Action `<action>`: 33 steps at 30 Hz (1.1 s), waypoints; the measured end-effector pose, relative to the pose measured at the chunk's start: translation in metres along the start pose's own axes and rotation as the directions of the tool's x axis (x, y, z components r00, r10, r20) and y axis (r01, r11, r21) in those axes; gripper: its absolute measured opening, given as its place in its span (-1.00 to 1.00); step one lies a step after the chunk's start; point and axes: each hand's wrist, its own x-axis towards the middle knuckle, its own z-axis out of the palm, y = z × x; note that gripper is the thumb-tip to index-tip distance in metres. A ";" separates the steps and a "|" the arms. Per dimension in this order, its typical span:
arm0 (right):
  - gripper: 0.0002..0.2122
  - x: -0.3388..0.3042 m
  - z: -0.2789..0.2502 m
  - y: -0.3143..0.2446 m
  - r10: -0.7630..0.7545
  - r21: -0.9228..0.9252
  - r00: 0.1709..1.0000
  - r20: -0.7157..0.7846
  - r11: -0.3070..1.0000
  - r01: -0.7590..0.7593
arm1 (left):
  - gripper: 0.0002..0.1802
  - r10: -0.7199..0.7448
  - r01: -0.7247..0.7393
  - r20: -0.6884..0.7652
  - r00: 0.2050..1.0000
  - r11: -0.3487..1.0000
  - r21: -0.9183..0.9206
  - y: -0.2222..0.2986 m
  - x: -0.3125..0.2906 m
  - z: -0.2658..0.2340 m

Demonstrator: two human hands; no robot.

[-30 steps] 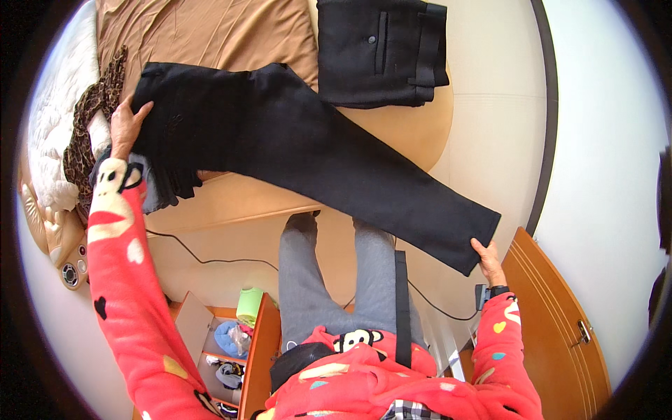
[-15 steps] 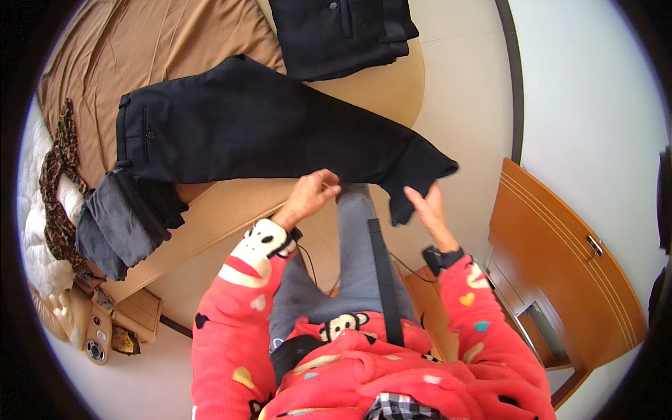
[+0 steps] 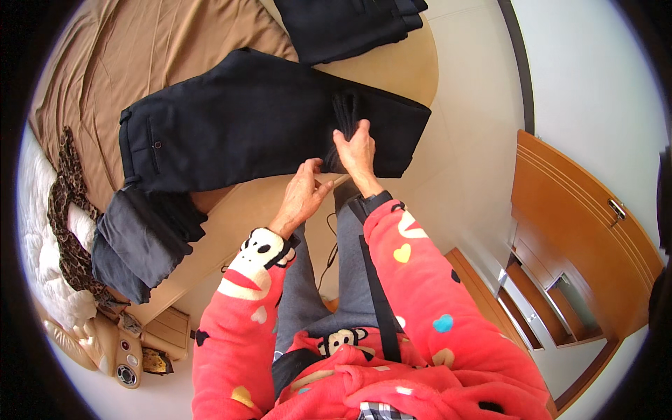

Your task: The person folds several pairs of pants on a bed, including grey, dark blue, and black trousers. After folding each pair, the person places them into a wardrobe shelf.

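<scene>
Black trousers [image 3: 231,126] lie lengthwise over the bed's edge, the waistband with its buttoned back pocket at the left. Their legs are doubled back, and the bunched cuffs sit on top of the cloth. My right hand [image 3: 358,152] grips these folded leg ends between thumb and fingers. Close by on its left, my left hand [image 3: 305,194] has its thumb and fingers apart, the fingertips at the near edge of the trousers. Whether they press on the cloth is hard to see.
Another folded black garment [image 3: 350,28] lies at the far side of the bed. Dark grey folded clothes [image 3: 140,238] sit at the near left, beside a leopard-print cloth [image 3: 73,217] and white bedding [image 3: 35,203]. An orange-brown wooden panel [image 3: 581,210] stands at the right.
My right hand has moved left and away from me, folding the trouser leg ends back over the legs. The left hand stays near the close edge, with its fingers now more spread.
</scene>
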 end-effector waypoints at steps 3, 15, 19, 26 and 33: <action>-0.53 -0.001 0.017 0.012 -0.145 0.012 0.989 -0.015 0.989 0.145 | -0.48 -0.005 0.009 -0.111 0.994 0.999 0.037 -0.004 0.005 0.011; -0.78 -0.002 -0.034 0.068 -0.335 0.261 0.927 -0.166 0.892 0.369 | -0.30 0.054 -0.021 -0.201 0.978 0.986 0.164 0.002 0.032 0.015; -0.46 0.011 -0.068 0.117 -0.160 0.044 0.968 -0.191 0.984 0.171 | -0.25 0.086 -0.046 -0.256 0.963 0.986 0.160 -0.018 0.052 0.008; -0.35 0.016 -0.054 0.116 -0.060 0.472 0.897 0.439 0.865 -0.173 | -0.29 0.082 -0.095 -0.186 0.979 0.993 -0.063 -0.044 0.052 -0.007; -0.58 -0.046 -0.081 0.037 -0.246 0.469 0.880 0.406 0.883 0.030 | -0.41 -0.017 0.008 -0.021 1.000 0.926 -0.378 -0.059 0.056 -0.021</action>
